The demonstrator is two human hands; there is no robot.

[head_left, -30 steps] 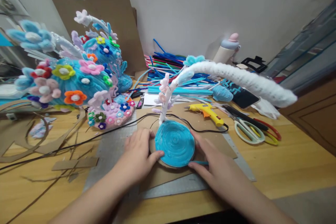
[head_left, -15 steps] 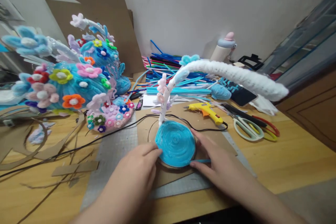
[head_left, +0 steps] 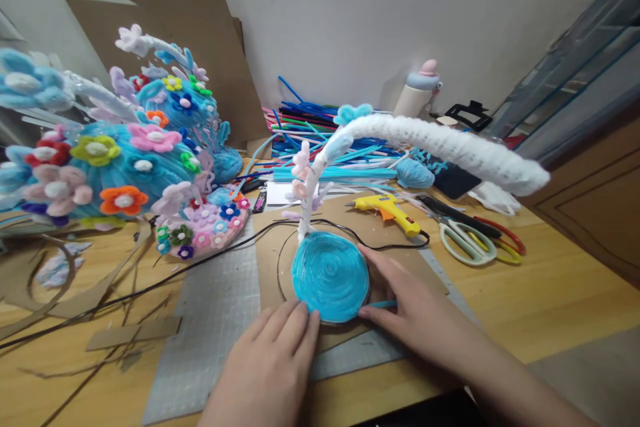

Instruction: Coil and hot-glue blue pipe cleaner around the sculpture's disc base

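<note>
A round blue base [head_left: 330,277], coiled from fuzzy pipe cleaner, lies on a cardboard sheet [head_left: 270,247]. From its back left edge rises a curved stem [head_left: 307,203] wrapped in white, with small pink and blue pieces; its thick white end [head_left: 450,143] arches to the right. My left hand [head_left: 277,353] has its fingers together at the base's front left edge, thumb tip against the rim. My right hand [head_left: 413,297] holds the right rim between thumb and index finger. A blue pipe cleaner end [head_left: 383,304] sticks out beside the right thumb, partly hidden by the hand.
A yellow glue gun [head_left: 387,209] and scissors [head_left: 467,240] lie behind to the right. Several pipe cleaners [head_left: 340,173] are piled by the wall. Flower-covered blue pieces [head_left: 145,160] stand at left. A black cord [head_left: 200,263] crosses the table over the grey cutting mat [head_left: 185,340].
My left hand has moved from the base's left side to its front edge, fingers closer together. The right hand keeps its hold on the rim. The view has shifted slightly.
</note>
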